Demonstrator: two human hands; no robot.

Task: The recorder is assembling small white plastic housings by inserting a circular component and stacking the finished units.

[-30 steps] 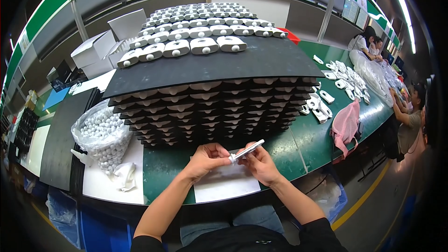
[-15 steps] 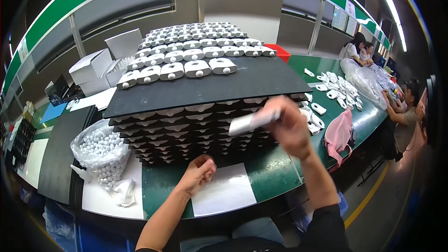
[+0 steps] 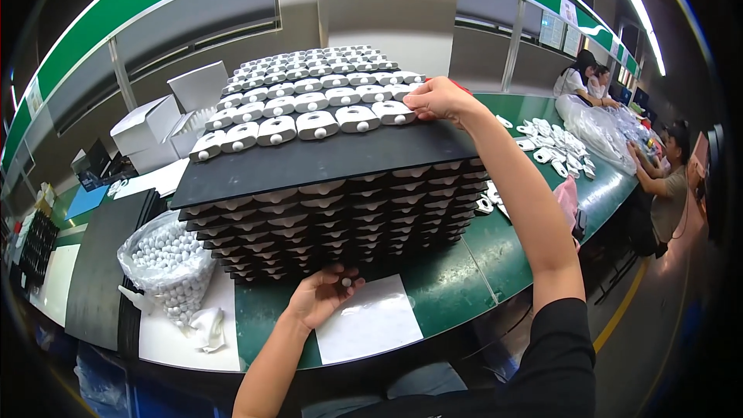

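My right hand pinches the right end of a white plastic housing, which stands at the right end of the front row on the top black board. Similar housings fill the rows behind and to its left, each with an opening and a small white ball at its front. Low in front of the stack, my left hand has curled fingers around a small white ball, above a white paper sheet. Under the top board, more boards and housings are layered in a tall stack.
At the left stands a clear bag of white balls, beside stacked black boards. White boxes sit behind it. Loose housings lie on the green table at right, near a pink bag. Other people sit farther right.
My right hand has carried a housing up and left from in front of the stack to the end of the front row. A white ball now shows at my left fingertips.
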